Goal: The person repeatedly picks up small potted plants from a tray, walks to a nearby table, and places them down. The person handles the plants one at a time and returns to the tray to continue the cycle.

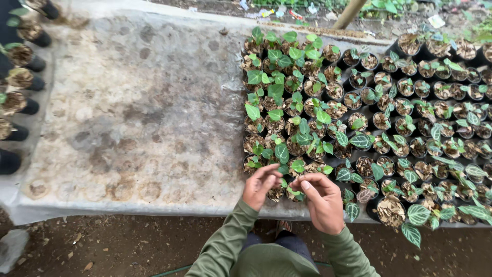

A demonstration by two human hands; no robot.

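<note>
The person stands at the near edge of the surface point(128, 128), a raised bench under a pale, stained plastic sheet, and both hands work over the small black pots at the near left corner of the dense block of seedlings point(359, 118). The left hand point(260, 186) has its fingers curled together above one small pot point(277, 192), and the right hand point(322, 201) holds its fingertips pressed close, as if pinching a small leaf or stem of the young plant point(296, 191); what exactly is in each grip I cannot tell, because the fingers cover it. The pots here stand touching each other and very near to the edge, so I think a careless pull could tip one off to the soil ground point(128, 246) below. The stems look thin, and too strong a pinch would probably tear a leaf or lift the plant out of its dry bark filling. A sleeve could also brush the larger veined leaves point(417, 215) at the near right side and bend them. The row of dark pots point(23, 77) along the far left edge is well apart and seems safe.
</note>
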